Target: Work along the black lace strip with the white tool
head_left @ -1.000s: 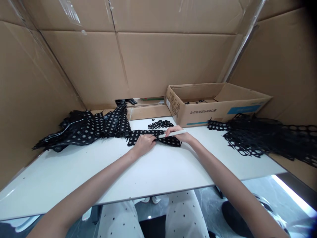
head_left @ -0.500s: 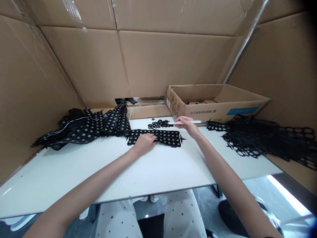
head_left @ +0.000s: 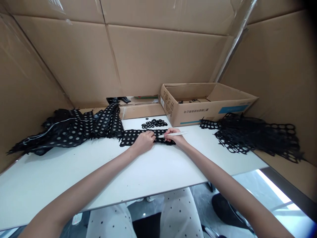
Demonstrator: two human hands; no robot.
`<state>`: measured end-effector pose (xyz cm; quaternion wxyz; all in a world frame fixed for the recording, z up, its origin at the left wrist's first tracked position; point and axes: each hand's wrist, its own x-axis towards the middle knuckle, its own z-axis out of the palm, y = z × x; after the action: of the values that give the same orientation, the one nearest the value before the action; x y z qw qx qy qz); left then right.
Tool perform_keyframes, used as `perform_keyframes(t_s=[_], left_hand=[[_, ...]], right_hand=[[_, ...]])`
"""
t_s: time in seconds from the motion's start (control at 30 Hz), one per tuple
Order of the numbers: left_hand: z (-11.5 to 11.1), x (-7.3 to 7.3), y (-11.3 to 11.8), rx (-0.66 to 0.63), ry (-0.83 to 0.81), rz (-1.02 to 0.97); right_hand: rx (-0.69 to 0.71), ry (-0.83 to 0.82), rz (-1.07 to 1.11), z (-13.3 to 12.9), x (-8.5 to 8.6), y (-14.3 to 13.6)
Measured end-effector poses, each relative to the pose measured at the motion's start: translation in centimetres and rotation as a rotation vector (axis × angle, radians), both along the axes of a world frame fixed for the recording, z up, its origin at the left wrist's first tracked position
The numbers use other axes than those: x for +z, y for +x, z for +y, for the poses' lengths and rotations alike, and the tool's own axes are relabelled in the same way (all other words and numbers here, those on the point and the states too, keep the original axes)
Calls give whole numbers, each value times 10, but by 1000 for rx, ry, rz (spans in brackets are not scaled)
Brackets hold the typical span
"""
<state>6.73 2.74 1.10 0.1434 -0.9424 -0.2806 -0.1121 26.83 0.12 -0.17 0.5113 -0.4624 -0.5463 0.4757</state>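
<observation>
My left hand (head_left: 144, 141), its fingers curled, presses on and grips a black sheet with rows of round holes (head_left: 128, 138) lying flat on the table. In my right hand (head_left: 177, 137), pinched between thumb and fingers, is a slim white pen-like tool (head_left: 180, 133). Its tip points left and lies over the sheet, close to my left fingertips. Whether the tip touches the sheet I cannot tell. Just behind the sheet lies a small pile of black rings (head_left: 155, 123), with one ring (head_left: 147, 118) apart from it.
At the left is a heap of dotted black sheets (head_left: 74, 130). A cardboard box (head_left: 198, 114) with some rings inside stands behind my right hand. Black punched-out webbing (head_left: 257, 137) lies at the right, over the edge of the white table (head_left: 158, 172). Cardboard walls (head_left: 163, 56) surround the table.
My right hand has moved from the ring pile toward me and left, bringing the white tool over the sheet. My left hand stays on the sheet. The view has shifted slightly.
</observation>
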Motion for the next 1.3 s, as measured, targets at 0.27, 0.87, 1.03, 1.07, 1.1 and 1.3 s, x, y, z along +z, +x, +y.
perform_keyframes(t_s=[0.27,0.87,1.03,1.07,1.1,1.3], left_hand=[[2,-2,-6,-5,-41,-18],[6,-8,-9,-9,-24,-77],[7,-12,-7,-14,-27,-140],[7,-13,-7,-9,-28,-155],[7,-13,-6,-2,-29,-170],[6,-11,-6,27,-82,-227]], right_hand=[[37,61,-28,0,0,3],[70,97,-90,-6,1,2],[72,112,-101,-7,3,2],[69,111,-105,-7,3,1],[64,110,-107,-7,3,1],[44,79,-79,-6,2,-1]])
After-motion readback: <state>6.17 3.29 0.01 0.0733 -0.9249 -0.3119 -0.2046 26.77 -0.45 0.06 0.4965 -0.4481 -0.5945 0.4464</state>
